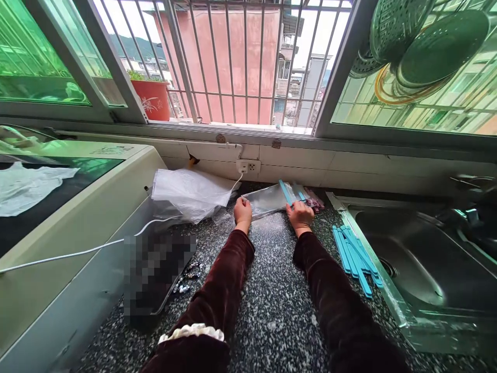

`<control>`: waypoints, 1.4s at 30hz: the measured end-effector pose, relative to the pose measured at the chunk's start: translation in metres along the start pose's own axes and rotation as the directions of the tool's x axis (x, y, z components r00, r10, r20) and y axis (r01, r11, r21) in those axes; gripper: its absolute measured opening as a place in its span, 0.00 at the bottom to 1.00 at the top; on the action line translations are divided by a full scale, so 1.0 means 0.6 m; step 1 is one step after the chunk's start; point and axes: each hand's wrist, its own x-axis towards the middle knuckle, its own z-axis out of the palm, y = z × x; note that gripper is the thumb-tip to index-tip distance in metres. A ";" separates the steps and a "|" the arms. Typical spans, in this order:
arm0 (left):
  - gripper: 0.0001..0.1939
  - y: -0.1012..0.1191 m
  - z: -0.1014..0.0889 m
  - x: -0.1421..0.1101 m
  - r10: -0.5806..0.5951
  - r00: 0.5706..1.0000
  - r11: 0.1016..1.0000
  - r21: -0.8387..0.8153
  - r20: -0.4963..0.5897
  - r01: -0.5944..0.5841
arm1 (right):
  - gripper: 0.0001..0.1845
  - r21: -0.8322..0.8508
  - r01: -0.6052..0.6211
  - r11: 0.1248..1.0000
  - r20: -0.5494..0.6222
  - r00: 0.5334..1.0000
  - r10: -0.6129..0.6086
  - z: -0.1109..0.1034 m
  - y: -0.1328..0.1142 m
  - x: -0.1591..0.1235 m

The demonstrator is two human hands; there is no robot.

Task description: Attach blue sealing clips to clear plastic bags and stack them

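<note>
A clear plastic bag (pixel 266 200) stretches between my two hands over the dark speckled counter. My left hand (pixel 243 212) is closed on the bag's left end. At the other end, my right hand (pixel 300 215) is closed on the lower end of a flat light-blue strip (pixel 285 192), which lies across the bag's right side; whether the strip is inside the bag I cannot tell. Just behind the right hand are more blue pieces and some pinkish ones (pixel 316 201), partly hidden. A loose pile of similar blue strips (pixel 354 255) lies to the right of my right forearm.
A steel sink (pixel 411 259) borders the counter (pixel 272 311) on the right. White plastic sheets (pixel 190 194) lie at the back left, beside a cream appliance (pixel 89 228). A white cable (pixel 93 251) runs toward the wall socket (pixel 248 166). A blurred dark object (pixel 159 274) lies front left.
</note>
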 end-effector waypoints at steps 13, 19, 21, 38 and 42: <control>0.14 0.001 0.033 0.069 0.040 0.995 0.977 0.206 0.093 -0.058 | 0.20 0.002 -0.041 0.999 0.006 0.999 0.041 0.033 0.017 0.029; 0.12 0.003 0.036 0.070 0.082 0.990 0.971 0.217 0.111 -0.105 | 0.20 -0.021 -0.048 0.999 -0.004 0.999 0.048 0.034 0.018 0.031; 0.13 0.005 0.035 0.067 0.096 0.990 0.970 0.215 0.106 -0.117 | 0.21 -0.036 -0.052 0.998 -0.011 0.999 0.051 0.033 0.018 0.031; 0.09 -0.022 -0.040 -0.035 0.238 0.959 0.948 0.177 0.155 -0.264 | 0.22 0.123 0.312 0.942 -0.136 0.945 -0.296 0.013 -0.012 0.025; 0.09 -0.003 -0.086 -0.055 0.280 0.950 0.939 0.166 0.136 -0.301 | 0.17 0.207 0.419 0.884 -0.101 0.908 -0.406 -0.004 -0.099 0.025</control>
